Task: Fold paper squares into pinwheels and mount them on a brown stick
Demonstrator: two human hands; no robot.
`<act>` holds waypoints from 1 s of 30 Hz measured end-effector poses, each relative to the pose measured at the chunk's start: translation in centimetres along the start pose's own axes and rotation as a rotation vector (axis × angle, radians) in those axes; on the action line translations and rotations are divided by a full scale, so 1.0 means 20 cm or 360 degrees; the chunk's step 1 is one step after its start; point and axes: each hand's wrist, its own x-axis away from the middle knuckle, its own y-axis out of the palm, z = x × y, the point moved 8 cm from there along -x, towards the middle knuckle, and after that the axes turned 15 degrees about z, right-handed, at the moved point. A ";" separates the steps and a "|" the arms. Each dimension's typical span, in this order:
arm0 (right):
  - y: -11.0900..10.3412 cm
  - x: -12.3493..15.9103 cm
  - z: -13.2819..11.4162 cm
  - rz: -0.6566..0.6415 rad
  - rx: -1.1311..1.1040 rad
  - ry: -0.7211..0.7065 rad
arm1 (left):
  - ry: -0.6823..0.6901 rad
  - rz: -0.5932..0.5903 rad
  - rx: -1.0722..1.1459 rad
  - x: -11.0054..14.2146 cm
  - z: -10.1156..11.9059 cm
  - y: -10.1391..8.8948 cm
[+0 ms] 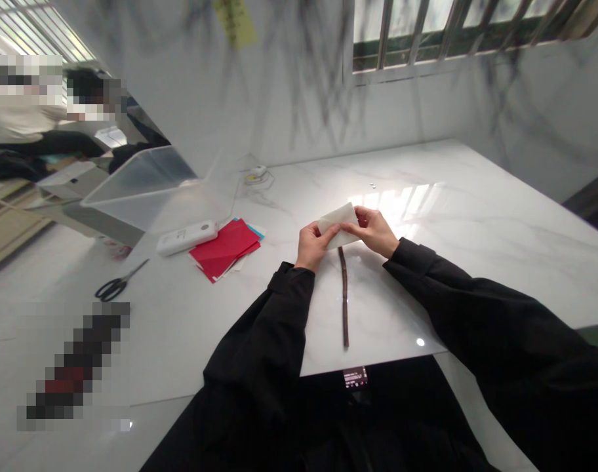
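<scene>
Two patches are blurred into squares: a dark thing [77,364] at lower left, its kind lost, and parts of the people [21,124] at upper left. Dark streaks smear the wall [279,98]; the yellow note [237,26] is cut by the top edge, its writing unreadable. Text on the small screen [355,377] at bottom centre is too small to read, and tiny specks [372,185] above the right hand [376,231] cannot be named.

The paper [342,215], pale and apparently folded, is just right of the frame's centre, raised toward the wearer. The left hand [313,248] pinches its left side and the right hand its right side, each grip pressed together with the thumb on the near face; the fingers behind are partly hidden. The stick [345,301] points down the frame from below the paper; whether its upper end touches it cannot be told.

The desk [505,242] stretches from the right hand to its slanting edge at right and back to the wall; its near edge crosses beneath the stick. Left of the left hand, red sheets [230,244] lie against the white case [187,238], with the scissors [113,287] farther left.
</scene>
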 end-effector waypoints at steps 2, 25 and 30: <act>0.00 0.00 0.00 0.0005 -0.0006 0.0019 | -0.0001 0.0021 -0.0005 0.00 0.00 0.00; 0.00 0.01 0.01 0.0009 -0.0113 0.0067 | 0.0024 0.0016 0.0026 0.00 0.00 0.00; 0.00 0.00 0.01 0.0013 -0.0131 0.0065 | 0.0025 0.0031 0.0008 0.00 0.01 0.00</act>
